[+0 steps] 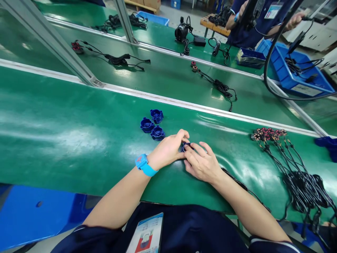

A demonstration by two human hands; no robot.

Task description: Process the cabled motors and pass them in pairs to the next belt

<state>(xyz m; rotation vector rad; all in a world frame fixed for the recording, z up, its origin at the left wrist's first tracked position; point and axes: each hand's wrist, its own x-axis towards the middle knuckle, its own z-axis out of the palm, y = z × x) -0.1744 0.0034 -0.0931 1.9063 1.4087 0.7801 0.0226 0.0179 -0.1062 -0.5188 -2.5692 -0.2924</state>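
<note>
My left hand (170, 149) and my right hand (201, 162) meet on the green bench (65, 140), fingers pinched together round a small dark blue plastic part (185, 147) that is mostly hidden between them. A blue wristband (144, 165) is on my left wrist. A black cable (238, 183) runs out from under my right wrist. Just left of my hands lie three blue round plastic caps (153, 125) in a cluster.
A bundle of black cables with red-tipped round heads (286, 165) lies at the right. Beyond a metal rail (184, 103), more cable sets (218, 84) rest on a second green belt. Blue bins (302, 70) and another person (260, 21) are at far right.
</note>
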